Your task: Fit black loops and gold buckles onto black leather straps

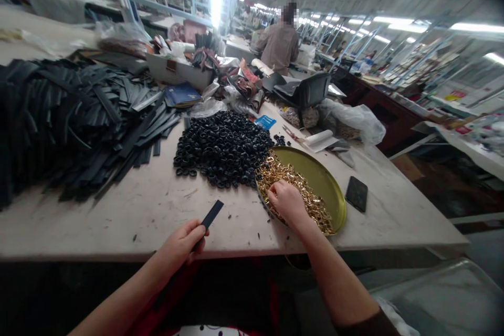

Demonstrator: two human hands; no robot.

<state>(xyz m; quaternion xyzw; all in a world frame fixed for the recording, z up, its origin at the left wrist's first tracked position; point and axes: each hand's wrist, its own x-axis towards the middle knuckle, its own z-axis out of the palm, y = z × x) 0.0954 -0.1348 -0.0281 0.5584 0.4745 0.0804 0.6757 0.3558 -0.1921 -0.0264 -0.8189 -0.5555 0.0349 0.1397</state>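
Observation:
My left hand (181, 244) is closed on a short black strap (211, 215), which sticks up past the table's near edge. My right hand (286, 200) rests in a round brass-coloured tray (326, 178), fingers curled down into a heap of small gold metal buckles (311, 199); whether it holds one is hidden. Just left of the tray lies a mound of black rubber-like rings (224, 148). A big pile of long black straps (66, 115) covers the table's left side.
A dark phone (356, 193) lies right of the tray. Scissors (291, 135), a white paper roll (321, 139) and clear plastic bags (354, 118) sit beyond. Boxes and leather scraps (236, 81) crowd the back. A person (279, 44) sits facing away.

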